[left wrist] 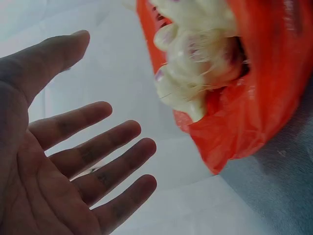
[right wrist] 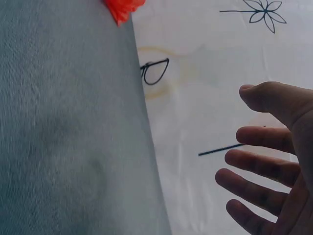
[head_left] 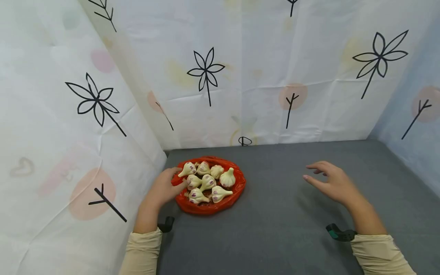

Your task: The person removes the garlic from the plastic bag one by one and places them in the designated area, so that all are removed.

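Several garlic bulbs (head_left: 208, 182) with purple-tinged skins lie in a red plastic bag (head_left: 213, 208), its rim folded down into a bowl shape. My left hand (head_left: 165, 187) hovers at the bag's left edge, fingers spread and nearly straight, holding nothing. In the left wrist view, a gap shows between that hand (left wrist: 73, 147) and the garlic (left wrist: 200, 63). My right hand (head_left: 331, 183) floats over the table well to the right of the bag, fingers relaxed, with nothing in its grasp. The right wrist view shows its fingers apart and slightly bent.
A grey cloth-covered table (head_left: 275, 229) spreads under both hands. White curtains (head_left: 268, 76) printed with black leaf and twig drawings rise behind it and at the left, and a bluish one (head_left: 423, 126) stands at the right. Dark straps circle both wrists.
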The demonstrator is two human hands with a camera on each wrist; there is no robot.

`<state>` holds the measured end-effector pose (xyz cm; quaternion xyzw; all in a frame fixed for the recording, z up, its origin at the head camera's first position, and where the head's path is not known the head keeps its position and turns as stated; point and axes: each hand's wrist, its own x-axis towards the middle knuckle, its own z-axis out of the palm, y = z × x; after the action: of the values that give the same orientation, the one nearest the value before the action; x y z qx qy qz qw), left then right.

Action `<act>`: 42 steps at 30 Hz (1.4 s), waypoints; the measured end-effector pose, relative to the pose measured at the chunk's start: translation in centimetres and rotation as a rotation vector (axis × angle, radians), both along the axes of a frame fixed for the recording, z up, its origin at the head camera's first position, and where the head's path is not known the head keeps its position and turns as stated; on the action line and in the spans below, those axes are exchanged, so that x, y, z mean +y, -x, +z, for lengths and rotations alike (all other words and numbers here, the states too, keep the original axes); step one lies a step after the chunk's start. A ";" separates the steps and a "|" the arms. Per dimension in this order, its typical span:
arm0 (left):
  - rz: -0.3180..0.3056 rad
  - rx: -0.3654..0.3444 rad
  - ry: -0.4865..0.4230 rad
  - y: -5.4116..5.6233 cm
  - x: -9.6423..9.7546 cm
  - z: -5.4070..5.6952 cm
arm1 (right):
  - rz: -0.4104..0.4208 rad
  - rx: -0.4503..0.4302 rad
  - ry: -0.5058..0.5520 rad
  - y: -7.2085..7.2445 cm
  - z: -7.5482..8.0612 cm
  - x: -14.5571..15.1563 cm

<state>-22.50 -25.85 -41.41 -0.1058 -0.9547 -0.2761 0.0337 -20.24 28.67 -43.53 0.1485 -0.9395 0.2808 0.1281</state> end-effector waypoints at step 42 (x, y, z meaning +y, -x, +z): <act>0.232 -0.238 -0.437 1.1 -5.3 -4.6 | 0.099 -0.015 0.338 2.4 -0.1 -4.7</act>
<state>-23.56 -31.18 -46.05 0.0470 -0.8755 -0.4803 -0.0253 -22.65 24.01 -43.65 0.1690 -0.8713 0.4418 0.1304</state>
